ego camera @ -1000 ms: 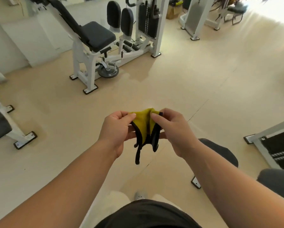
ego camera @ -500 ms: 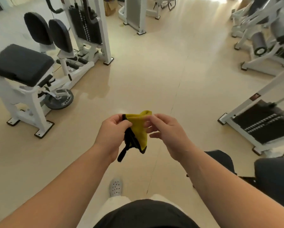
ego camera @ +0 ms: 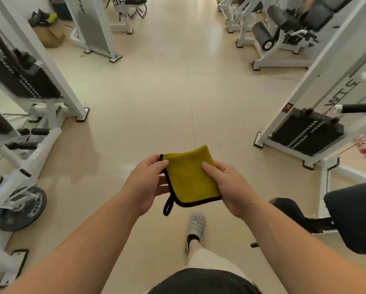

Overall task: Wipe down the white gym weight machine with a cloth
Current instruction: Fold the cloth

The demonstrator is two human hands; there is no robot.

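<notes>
Left hand (ego camera: pixel 146 184), right hand (ego camera: pixel 234 185) pinch cloth (ego camera: pixel 189 179) (thumbs atop).

Beige floor (ego camera: pixel 156 102) shining, glaring bright toward 12 o'clock; thin seam (ego camera: pixel 191 107) running down centre; cardboard box (ego camera: pixel 48 35) sitting at 10 o'clock.

The cloth (ego camera: pixel 191 179) is plush, matt yellow fabric with black stitched edging. Right of the cloth, the white weight machine (ego camera: pixel 326 71) shows smooth painted metal. The floor (ego camera: pixel 156 92) beneath the cloth is glossy.
</notes>
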